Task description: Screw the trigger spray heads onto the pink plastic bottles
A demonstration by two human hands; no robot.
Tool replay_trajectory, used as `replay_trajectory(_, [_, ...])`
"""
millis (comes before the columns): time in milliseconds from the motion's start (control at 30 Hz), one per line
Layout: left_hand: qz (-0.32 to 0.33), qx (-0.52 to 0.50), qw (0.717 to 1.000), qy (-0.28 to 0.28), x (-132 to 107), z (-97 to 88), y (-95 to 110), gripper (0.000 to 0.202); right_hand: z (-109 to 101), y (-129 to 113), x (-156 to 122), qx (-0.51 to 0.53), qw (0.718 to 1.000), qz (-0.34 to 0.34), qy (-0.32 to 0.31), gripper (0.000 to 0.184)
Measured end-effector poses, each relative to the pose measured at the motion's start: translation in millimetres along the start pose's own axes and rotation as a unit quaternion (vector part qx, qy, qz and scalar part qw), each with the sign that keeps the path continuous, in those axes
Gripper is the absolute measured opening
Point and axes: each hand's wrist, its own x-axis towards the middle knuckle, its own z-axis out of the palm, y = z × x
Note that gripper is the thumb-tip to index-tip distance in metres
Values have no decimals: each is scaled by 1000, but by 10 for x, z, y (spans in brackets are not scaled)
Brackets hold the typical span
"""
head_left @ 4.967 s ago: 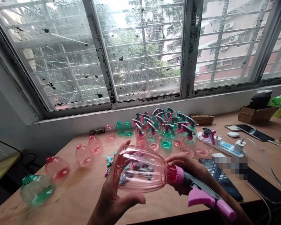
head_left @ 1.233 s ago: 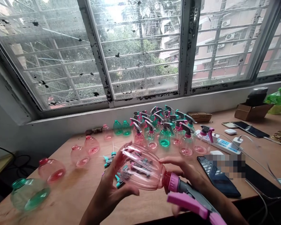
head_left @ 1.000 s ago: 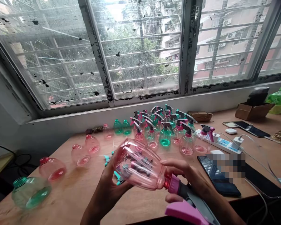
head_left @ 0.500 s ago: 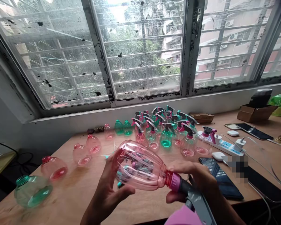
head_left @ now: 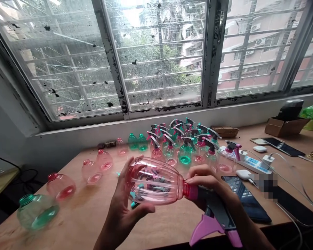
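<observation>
A clear pink spray bottle (head_left: 156,182) lies sideways in the air above the table, its base to the left. My left hand (head_left: 125,205) wraps round the base end, thumb below and fingers behind. My right hand (head_left: 214,184) grips the collar at the neck, where the grey and pink trigger sprayer head (head_left: 219,211) joins the bottle. The sprayer's pink trigger points down and to the left. Through the bottle's wall, small grey and teal parts on the table show distorted. Some right-hand fingers are hidden behind the neck.
Open pink bottles (head_left: 61,187) and a green bottle (head_left: 38,211) stand at the left. Several finished spray bottles (head_left: 185,151) cluster by the window wall. To the right lie a phone (head_left: 246,198), a power strip (head_left: 253,163) with cables and a cardboard box (head_left: 285,125).
The sprayer head has turned about the bottle's axis, bringing its pink trigger further into view. My right fingers have shifted up over the collar. The bottle has levelled slightly.
</observation>
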Motion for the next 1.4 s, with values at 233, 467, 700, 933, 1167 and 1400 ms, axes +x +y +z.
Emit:
replay_trajectory(233, [45,9,999,-28,6,-23,41,103,-15,-19,13,23,1000,5,-1,41])
replay_trajectory(467, [33,13,999,-36,-7,-63,-2,103,-18,-77,18,23,1000,11,16,37])
replay_trajectory(700, [1,-14,1000,-23,-41,-41,-4,98,-17,85,-18,-53,993,-96,33,44])
replay_trajectory(933, [-27,-40,999,8,-58,-2,85,105,-10,208,22,-56,990,-127,24,46])
replay_trajectory(1167, [-68,-70,995,8,-29,38,154,96,-79,120,-44,-102,987,-113,-42,34])
replay_trajectory(1400, [-31,5,999,-27,66,-28,122,59,-103,-8,-60,-129,975,-174,-47,30])
